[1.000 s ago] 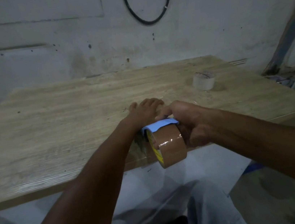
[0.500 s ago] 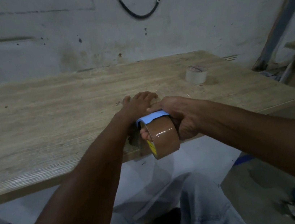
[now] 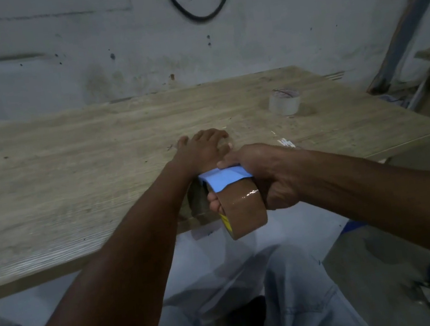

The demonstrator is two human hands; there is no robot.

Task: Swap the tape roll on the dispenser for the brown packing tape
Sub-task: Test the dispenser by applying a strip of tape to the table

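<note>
The glossy brown packing tape roll stood on edge, seated on the blue plastic tape dispenser, just past the near edge of the table and above the person's lap. A yellow label showed on the roll's left face. The dispenser's blue plate curved over the top of the roll. The right hand was wrapped round the dispenser from the right, its thumb lying on top of the blue plate and a fingertip showing at the left side of the roll. The left hand lay knuckles-up on the pale wood-grain table, just beyond the dispenser, with its fingers bent down onto the surface; whether anything was held beneath them could not be told. A clear, nearly colourless tape roll lay flat near the table's far right corner, well apart from both hands. The person's legs, in light blue jeans, showed under the table edge. A black cable loop hung on the stained grey wall behind
</note>
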